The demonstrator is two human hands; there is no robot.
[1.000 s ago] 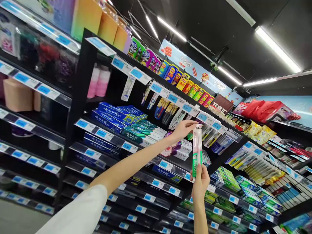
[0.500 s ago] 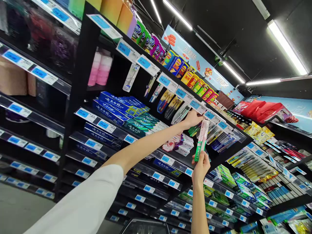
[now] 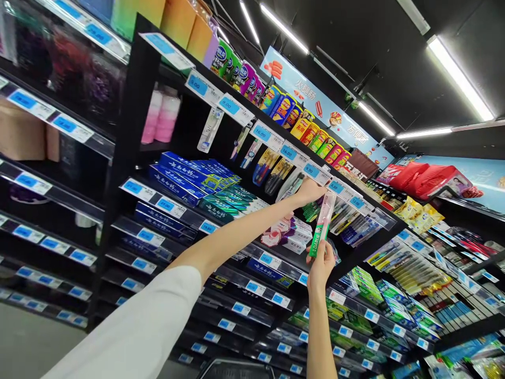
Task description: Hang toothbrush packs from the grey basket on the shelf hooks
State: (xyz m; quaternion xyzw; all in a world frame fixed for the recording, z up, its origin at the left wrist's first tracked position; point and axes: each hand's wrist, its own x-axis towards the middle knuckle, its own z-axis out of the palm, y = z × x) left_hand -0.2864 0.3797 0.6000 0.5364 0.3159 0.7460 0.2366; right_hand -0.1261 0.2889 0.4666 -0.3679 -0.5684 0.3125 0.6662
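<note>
At the left, pink-and-white cylindrical packs (image 3: 160, 116) stand beside a black shelf upright (image 3: 128, 105). Next come long blue cardboard boxes (image 3: 179, 179), then teal-and-white cardboard boxes (image 3: 229, 202), with clear-fronted toothbrush packs (image 3: 266, 166) hanging above. The left arm, in a white short sleeve (image 3: 138, 321), stretches diagonally up to the right, nearly straight. Its left hand (image 3: 311, 191) is bent in at the price labels (image 3: 312, 172), fingers partly curled; their grip cannot be made out. Just beside it, a slim clear, pink and green DARLIE package (image 3: 323, 218) slants, top to the right. The right hand (image 3: 321, 260), forearm almost vertical, closes thumb and fingers around its green lower end.
</note>
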